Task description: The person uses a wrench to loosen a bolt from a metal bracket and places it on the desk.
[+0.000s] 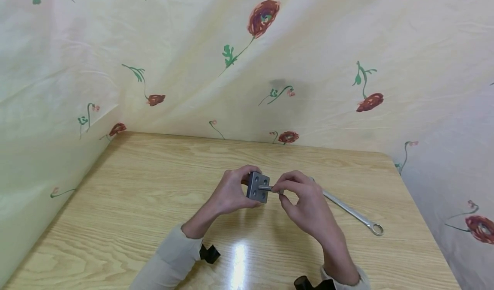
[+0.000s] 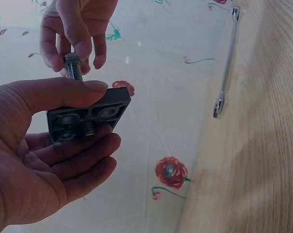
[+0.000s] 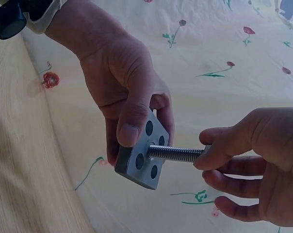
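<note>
A dark grey square plate with several holes (image 1: pixel 253 191) is held up over the table by my left hand (image 1: pixel 235 190), thumb on one edge and fingers on the opposite one. Through the plate's middle hole runs a threaded bolt (image 3: pixel 175 153); its tip (image 2: pixel 89 129) pokes out on the far face in the left wrist view. My right hand (image 1: pixel 306 197) pinches the bolt's hex head (image 2: pixel 72 58) between thumb and forefinger. In the right wrist view a long stretch of thread shows between the plate (image 3: pixel 145 162) and those fingertips.
A combination wrench (image 1: pixel 353 212) lies on the wood-grain table (image 1: pixel 146 178) to the right of my right hand. Flower-printed cloth (image 1: pixel 193 67) hangs behind the table and along both sides.
</note>
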`<state>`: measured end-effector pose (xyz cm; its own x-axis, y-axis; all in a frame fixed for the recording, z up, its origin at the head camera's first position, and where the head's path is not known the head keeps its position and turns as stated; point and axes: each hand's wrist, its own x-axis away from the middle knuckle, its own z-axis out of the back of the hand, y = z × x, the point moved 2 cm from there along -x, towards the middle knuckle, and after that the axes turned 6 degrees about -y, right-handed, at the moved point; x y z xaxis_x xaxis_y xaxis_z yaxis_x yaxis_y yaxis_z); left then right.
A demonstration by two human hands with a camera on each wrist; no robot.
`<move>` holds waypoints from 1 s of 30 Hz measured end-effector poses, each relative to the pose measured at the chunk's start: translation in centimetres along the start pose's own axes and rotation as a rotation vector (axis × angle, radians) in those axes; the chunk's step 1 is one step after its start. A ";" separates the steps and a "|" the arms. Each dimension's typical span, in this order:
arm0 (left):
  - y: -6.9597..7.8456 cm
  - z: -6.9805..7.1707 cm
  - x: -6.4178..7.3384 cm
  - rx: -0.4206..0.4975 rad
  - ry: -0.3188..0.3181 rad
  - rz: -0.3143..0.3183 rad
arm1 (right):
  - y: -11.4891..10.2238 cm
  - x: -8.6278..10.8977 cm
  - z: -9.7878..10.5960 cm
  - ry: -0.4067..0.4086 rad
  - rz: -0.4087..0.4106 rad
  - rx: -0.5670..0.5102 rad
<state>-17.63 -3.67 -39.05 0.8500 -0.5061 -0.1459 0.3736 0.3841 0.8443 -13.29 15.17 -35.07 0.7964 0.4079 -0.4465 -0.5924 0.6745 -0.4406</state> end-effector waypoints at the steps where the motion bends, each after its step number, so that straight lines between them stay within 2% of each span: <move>1: 0.0 0.0 0.0 -0.001 0.001 0.001 | 0.0 0.0 0.0 0.001 0.010 -0.004; 5: 0.0 0.0 0.0 -0.010 0.007 0.001 | 0.0 0.1 0.1 -0.034 -0.002 -0.009; 13: 0.1 0.0 0.1 -0.017 0.006 0.006 | 0.4 -0.1 0.5 -0.131 -0.247 -0.042; 18: 0.1 0.1 0.1 -0.021 0.007 0.004 | 0.5 -0.1 0.4 -0.175 -0.312 -0.065; 22: 0.1 0.1 0.1 -0.023 0.006 0.004 | 0.3 -0.2 0.3 -0.147 -0.278 -0.045; 30: 0.1 0.2 0.0 -0.009 0.007 0.001 | 0.0 -0.1 0.3 -0.029 -0.086 0.009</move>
<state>-17.62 -3.75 -38.87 0.8530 -0.5004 -0.1485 0.3758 0.3914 0.8400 -13.28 15.31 -34.78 0.8479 0.3657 -0.3839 -0.5202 0.7136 -0.4691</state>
